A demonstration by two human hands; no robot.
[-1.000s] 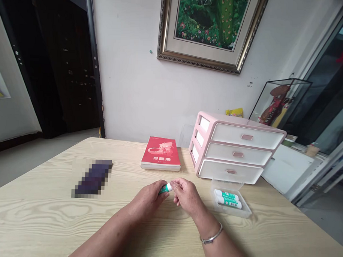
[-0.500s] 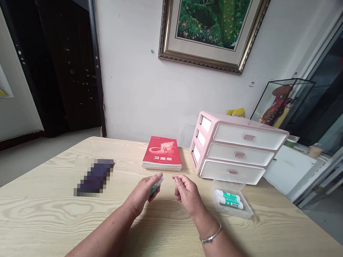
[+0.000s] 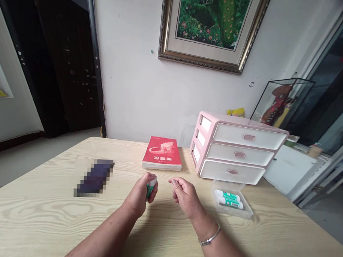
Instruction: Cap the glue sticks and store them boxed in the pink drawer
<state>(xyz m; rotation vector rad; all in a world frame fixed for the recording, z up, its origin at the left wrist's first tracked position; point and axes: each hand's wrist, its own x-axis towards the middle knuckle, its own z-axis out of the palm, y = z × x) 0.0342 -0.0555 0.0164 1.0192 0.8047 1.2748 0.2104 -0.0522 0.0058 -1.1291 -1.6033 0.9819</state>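
My left hand is wrapped round a glue stick with a white upper end and a green label. Its thumb lies at the stick's white end, and the lower part is hidden in the fingers. A short gap away, my right hand is closed, thumb against a bent index finger; whether anything is inside cannot be seen. Right of it, two more green-and-white glue sticks lie side by side in a clear plastic box with its lid raised.
Behind my hands lies a red book on the wooden table. A pink and white three-drawer cabinet stands at the back right, just behind the box. At left is a dark, pixelated item.
My left hand has turned and moved slightly left, its thumb now bent at the glue stick's top. My right hand has shifted a little left and down.
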